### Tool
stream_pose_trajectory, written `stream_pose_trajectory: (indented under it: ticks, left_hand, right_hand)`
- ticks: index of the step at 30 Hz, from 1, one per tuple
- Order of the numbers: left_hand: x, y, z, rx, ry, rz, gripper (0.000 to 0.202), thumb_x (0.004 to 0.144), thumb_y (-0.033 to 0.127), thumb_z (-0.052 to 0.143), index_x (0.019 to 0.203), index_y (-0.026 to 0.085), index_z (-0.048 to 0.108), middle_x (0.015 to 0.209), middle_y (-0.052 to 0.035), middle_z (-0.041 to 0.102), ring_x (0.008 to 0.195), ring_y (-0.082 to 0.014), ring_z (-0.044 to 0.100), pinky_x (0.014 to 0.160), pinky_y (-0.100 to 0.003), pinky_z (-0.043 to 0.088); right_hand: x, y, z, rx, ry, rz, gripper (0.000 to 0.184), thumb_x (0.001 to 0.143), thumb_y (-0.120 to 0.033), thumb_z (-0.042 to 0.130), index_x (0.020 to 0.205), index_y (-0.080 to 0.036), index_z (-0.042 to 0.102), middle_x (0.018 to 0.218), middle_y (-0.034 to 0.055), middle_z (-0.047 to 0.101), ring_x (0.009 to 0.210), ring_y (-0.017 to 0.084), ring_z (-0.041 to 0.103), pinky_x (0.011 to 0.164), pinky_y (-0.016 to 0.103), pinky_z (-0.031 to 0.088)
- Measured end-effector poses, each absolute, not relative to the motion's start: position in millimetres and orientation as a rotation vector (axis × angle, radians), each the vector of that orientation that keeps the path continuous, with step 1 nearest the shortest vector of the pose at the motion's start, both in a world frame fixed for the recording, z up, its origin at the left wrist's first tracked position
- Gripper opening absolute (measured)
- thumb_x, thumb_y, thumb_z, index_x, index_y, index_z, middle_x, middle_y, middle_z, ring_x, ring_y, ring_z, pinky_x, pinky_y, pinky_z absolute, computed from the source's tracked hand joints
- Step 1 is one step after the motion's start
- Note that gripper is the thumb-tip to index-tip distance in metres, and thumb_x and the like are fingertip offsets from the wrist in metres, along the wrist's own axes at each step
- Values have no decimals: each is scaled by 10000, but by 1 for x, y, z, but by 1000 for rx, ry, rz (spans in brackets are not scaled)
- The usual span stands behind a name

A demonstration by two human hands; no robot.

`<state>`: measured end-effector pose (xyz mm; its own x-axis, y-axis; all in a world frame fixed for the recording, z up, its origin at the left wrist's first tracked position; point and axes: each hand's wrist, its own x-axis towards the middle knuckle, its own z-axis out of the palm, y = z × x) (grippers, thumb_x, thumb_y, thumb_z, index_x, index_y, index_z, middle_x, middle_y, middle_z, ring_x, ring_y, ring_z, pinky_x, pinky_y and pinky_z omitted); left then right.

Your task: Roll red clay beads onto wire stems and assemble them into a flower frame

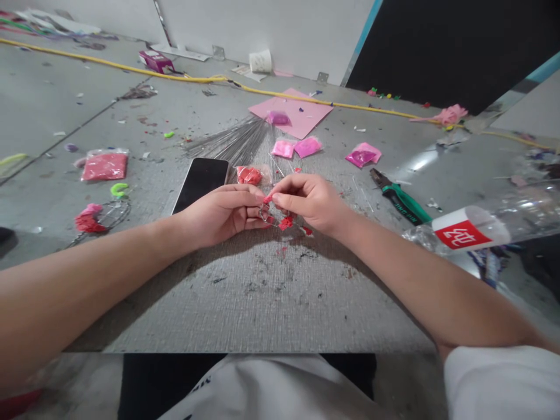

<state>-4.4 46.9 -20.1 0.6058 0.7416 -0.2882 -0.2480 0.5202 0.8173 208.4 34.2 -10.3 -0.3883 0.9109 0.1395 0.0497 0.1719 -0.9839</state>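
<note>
My left hand point(225, 213) and my right hand point(312, 201) meet over the middle of the grey table point(245, 303). Both are closed in a pinch on a small red beaded piece on thin wire point(280, 220), which hangs just below the fingertips. A few loose red beads point(307, 231) lie under my right hand. A small clear bag of red beads point(250, 175) rests just behind my fingers. A bundle of thin silver wires point(238, 140) fans out further back.
A black phone point(201, 182) lies left of the hands. Green-handled pliers point(400, 198) and a plastic bottle point(485, 224) lie on the right. Pink bead bags point(297, 147), a pink sheet point(300, 112), a red bag point(105, 166) and a yellow cord point(131, 69) lie around.
</note>
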Motion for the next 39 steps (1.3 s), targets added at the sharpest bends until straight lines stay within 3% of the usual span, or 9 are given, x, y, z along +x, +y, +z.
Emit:
stream_pose_trajectory:
  ticks: [3, 7, 13, 29, 39]
  left_hand:
    - [-4, 47, -17, 816, 693, 636, 58, 774, 160, 779, 787, 137, 728, 838, -80, 764, 776, -184, 743, 887, -370, 632]
    - [-5, 47, -14, 844, 690, 601, 76, 744, 178, 806, 775, 134, 752, 799, -74, 738, 739, -158, 702, 732, -273, 610]
    - [-6, 46, -13, 951, 692, 546, 121, 735, 248, 833, 777, 145, 785, 775, -77, 718, 704, -153, 663, 623, -240, 532]
    - [-7, 44, -13, 1001, 686, 543, 150, 787, 312, 802, 781, 165, 776, 774, -85, 689, 714, -182, 644, 652, -283, 527]
    - [-8, 44, -16, 988, 657, 538, 105, 783, 260, 796, 780, 158, 772, 804, -84, 696, 729, -173, 647, 664, -268, 529]
  right_hand:
    - [211, 35, -9, -919, -1678, 1311, 169, 848, -337, 769, 863, -170, 751, 781, -1, 699, 686, 98, 574, 620, 236, 466]
    - [218, 37, -6, -839, -1722, 1365, 161, 854, -324, 784, 901, -170, 769, 779, -3, 705, 667, 88, 576, 608, 227, 466]
    - [223, 37, -4, -732, -1793, 1408, 206, 851, -354, 810, 944, -175, 765, 846, 19, 732, 728, 110, 635, 648, 242, 511]
    - [220, 35, 0, -759, -1807, 1346, 220, 846, -364, 811, 917, -189, 698, 826, -4, 673, 714, 107, 585, 635, 247, 489]
    - [218, 33, 5, -779, -1823, 1351, 210, 837, -341, 816, 904, -184, 694, 792, -9, 662, 706, 109, 568, 629, 247, 475]
